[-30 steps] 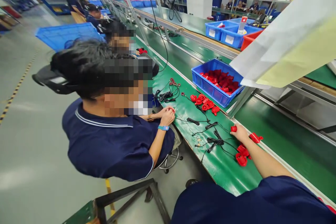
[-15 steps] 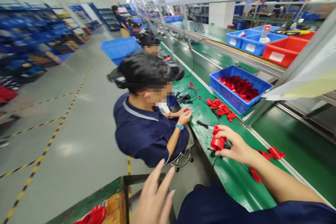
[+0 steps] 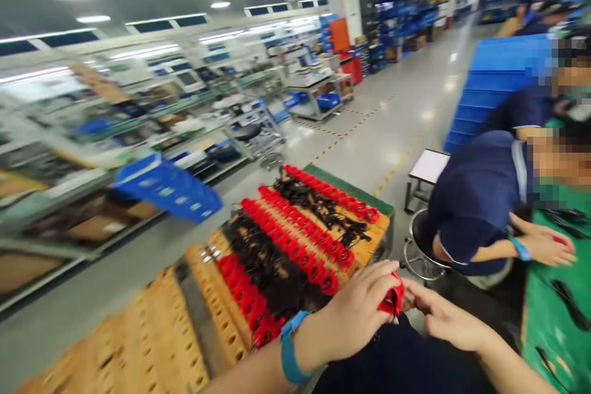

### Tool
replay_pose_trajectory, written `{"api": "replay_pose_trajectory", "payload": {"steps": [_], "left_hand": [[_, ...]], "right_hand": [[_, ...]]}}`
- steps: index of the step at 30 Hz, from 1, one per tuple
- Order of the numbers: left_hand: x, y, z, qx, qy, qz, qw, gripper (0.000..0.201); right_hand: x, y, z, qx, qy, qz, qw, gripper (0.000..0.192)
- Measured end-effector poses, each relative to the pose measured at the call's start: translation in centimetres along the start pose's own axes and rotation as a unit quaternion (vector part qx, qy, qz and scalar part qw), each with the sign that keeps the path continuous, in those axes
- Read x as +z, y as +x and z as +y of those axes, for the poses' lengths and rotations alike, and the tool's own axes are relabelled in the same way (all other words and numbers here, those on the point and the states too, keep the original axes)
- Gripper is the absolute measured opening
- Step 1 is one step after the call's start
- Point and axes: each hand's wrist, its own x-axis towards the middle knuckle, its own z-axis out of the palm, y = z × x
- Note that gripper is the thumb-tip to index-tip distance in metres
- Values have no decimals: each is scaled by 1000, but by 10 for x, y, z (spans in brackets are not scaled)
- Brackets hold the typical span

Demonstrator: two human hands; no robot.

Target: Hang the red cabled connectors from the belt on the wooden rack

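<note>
Red part (image 3: pixel 391 300) was pinched between left hand (image 3: pixel 357 308) and right hand (image 3: pixel 441 320), both closed on it; blurred view, risk of dropping near rack (image 3: pixel 295 246)

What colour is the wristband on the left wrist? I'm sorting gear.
Blue wristband, seen in the head view.

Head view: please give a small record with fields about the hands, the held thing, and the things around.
left hand: grips the red plastic part
right hand: touches the same part from the other side
wristband: blue, on the left wrist
wooden rack: beside the hands, holds rows of red parts with black cables
co-worker: seated to the right, hands on green belt
</note>
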Motion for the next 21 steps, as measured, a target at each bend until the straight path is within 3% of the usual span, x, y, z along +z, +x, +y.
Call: {"api": "replay_pose_trajectory", "payload": {"steps": [3, 5, 7, 10, 11, 12, 14, 15, 18, 21], "left_hand": [[-41, -65, -35, -137, 4, 115, 984, 55], [-67, -113, -56, -214, -1, 178, 961, 53], [-91, -157, -73, -271, -12, 236, 933, 47], [-123, -207, -91, -307, -35, 296, 904, 40], [-134, -218, -95, -308, -39, 309, 899, 39], [-144, -227, -100, -305, -41, 321, 896, 37], [-165, -240, -111, -297, -33, 346, 889, 34], [-177, -246, -119, -294, -25, 360, 885, 33], [-214, -276, -160, -316, 8, 415, 853, 35], [-241, -319, -229, -379, 32, 469, 797, 40]], "right_hand": [[21, 60, 0, 86, -125, -116, 982, 72], [46, 104, -1, 115, -161, -149, 969, 61], [77, 150, -1, 127, -176, -162, 963, 71], [128, 224, -4, 125, -205, -186, 953, 96], [145, 248, -6, 116, -215, -202, 948, 91], [162, 272, -8, 106, -222, -225, 943, 73], [194, 316, -16, 80, -238, -261, 932, 25], [208, 336, -20, 58, -253, -268, 928, 24], [244, 399, -31, -38, -310, -213, 926, 24], [263, 467, -27, -100, -350, -115, 924, 10]]}}
